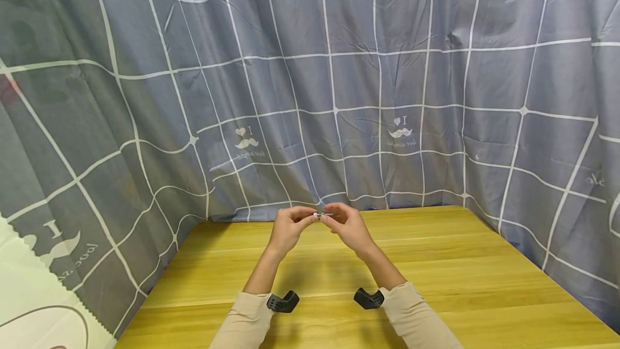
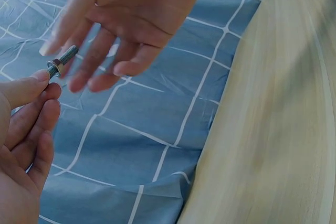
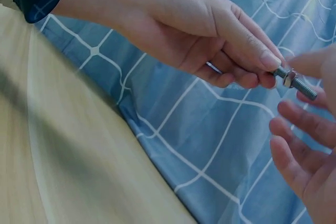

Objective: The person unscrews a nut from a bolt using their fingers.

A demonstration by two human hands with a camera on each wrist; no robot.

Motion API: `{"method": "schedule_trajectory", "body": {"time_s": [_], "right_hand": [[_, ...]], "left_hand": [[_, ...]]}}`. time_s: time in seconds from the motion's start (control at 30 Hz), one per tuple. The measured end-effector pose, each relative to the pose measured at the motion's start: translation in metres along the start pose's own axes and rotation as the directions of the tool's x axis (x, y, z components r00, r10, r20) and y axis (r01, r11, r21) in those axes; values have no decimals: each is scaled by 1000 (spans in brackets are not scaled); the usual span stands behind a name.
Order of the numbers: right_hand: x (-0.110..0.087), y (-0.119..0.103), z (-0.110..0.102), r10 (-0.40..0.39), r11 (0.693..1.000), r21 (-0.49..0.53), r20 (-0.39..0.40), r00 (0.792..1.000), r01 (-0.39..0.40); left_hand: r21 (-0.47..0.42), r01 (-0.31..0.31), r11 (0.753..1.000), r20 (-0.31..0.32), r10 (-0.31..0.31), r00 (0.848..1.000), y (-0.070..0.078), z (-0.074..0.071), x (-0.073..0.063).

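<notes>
A threaded metal bolt (image 3: 305, 89) with a nut (image 3: 289, 78) partway along it is held up between the two hands. My left hand (image 1: 287, 229) pinches one end between thumb and forefinger; its fingertips cover that end. The bare thread points toward my right hand (image 1: 352, 229). In the left wrist view, the right hand (image 2: 139, 19) has its fingers loosely spread around the free end, with the thumb close beside the nut (image 2: 55, 63). From the right wrist, the right fingers (image 3: 302, 116) show apart from one another below the bolt.
Beneath the hands lies a wood-grain table (image 1: 436, 263). A grey-blue checked curtain (image 1: 358, 79) hangs behind it and along both sides. Each forearm wears a black wrist device (image 1: 283, 302) at the sleeve. A pale scalloped-edge sheet (image 1: 39, 295) is at the lower left.
</notes>
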State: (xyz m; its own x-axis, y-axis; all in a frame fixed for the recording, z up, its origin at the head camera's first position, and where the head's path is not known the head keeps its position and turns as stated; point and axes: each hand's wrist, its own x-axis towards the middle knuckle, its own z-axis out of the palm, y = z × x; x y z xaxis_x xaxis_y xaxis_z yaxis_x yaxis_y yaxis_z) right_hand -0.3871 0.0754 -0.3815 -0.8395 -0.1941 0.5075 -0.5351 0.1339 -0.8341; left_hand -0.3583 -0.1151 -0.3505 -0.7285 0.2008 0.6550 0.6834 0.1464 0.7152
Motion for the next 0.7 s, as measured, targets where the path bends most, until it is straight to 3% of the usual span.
{"method": "schedule_trajectory", "body": {"time_s": [0.17,0.47,0.7], "right_hand": [[1,3,0,43,999,14,-36,998,-43],[0,0,-4,0,1000,19,-25,1000,1],[0,0,-5,-65,997,29,1,998,65]], "left_hand": [[16,-7,1000,-9,7,1000,1,1,1],[12,-19,1000,-3,19,1000,0,1,0],[5,7,1000,2,-7,1000,-1,1,-1]]}}
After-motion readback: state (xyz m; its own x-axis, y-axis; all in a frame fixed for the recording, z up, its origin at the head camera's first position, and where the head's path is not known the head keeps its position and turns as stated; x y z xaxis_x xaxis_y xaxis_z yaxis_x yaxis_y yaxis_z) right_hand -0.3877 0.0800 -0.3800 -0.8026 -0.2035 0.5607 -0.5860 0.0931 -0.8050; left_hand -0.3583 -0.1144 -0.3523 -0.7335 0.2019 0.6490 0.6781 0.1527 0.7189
